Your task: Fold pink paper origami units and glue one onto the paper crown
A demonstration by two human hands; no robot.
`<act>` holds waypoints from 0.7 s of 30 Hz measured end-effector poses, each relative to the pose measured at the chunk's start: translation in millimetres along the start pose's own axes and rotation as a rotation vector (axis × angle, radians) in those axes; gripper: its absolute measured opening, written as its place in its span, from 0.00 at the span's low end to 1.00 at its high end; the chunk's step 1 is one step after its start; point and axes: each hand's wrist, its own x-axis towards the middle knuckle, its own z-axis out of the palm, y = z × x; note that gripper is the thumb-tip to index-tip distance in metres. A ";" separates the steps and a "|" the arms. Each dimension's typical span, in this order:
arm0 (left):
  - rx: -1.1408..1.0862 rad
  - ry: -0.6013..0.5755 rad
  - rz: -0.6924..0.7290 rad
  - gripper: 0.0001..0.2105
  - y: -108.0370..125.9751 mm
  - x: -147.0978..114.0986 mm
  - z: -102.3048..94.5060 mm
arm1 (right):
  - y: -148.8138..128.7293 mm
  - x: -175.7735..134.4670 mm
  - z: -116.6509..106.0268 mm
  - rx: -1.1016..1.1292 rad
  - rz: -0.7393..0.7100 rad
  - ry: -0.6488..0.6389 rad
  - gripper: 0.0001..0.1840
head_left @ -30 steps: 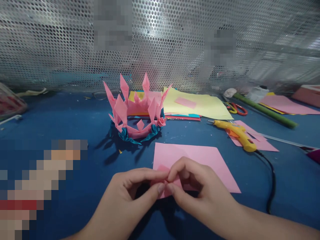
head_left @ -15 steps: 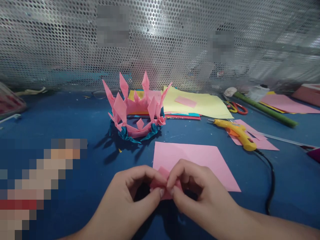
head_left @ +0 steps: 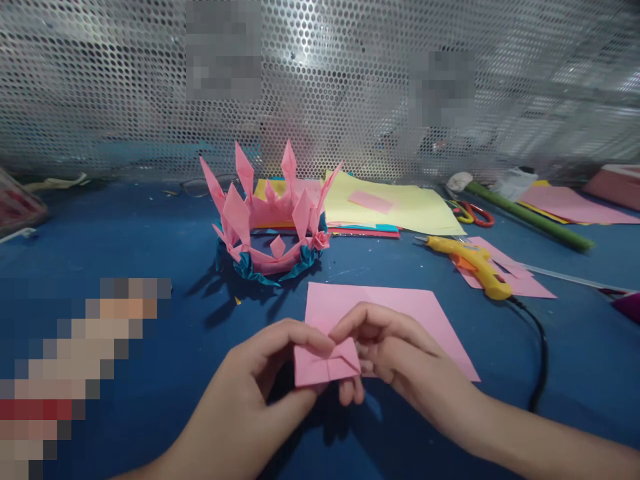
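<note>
Between my hands is a small folded pink paper (head_left: 327, 365), raised above the table, its crease lines facing me. My left hand (head_left: 260, 380) pinches its left side, index finger on the top edge and thumb beneath. My right hand (head_left: 405, 360) is closed at its upper right, index fingertip on the top edge and other fingers behind and below; its thumb lies along the near side. Just beyond lies a flat pink sheet (head_left: 390, 313), partly covered by my hands. A pink paper crown with blue trim (head_left: 275, 263) stands behind to the left.
Right of the sheet, a yellow glue gun (head_left: 470, 263) lies on pink scraps, its black cord (head_left: 543, 360) running toward me. Behind are stacked yellow paper (head_left: 415, 207), scissors (head_left: 475, 215) and a green stick (head_left: 530, 217). A perforated metal panel (head_left: 320, 80) closes off the back. The left foreground is pixelated.
The small folded paper has been turned so its creased face shows. My right hand has shifted from a thumb-and-finger pinch to fingers around the paper's right side.
</note>
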 end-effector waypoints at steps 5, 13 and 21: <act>-0.089 0.131 -0.073 0.06 7.1 3.7 -1.0 | -3.6 -8.5 4.6 -0.245 -0.033 -0.011 0.16; -0.007 0.091 -0.058 0.05 1.7 5.6 -0.4 | -4.1 -9.7 3.1 -0.745 -0.262 0.105 0.07; -0.197 0.039 -0.234 0.02 10.1 7.7 1.7 | -4.9 -7.1 0.7 -0.857 -0.538 0.131 0.09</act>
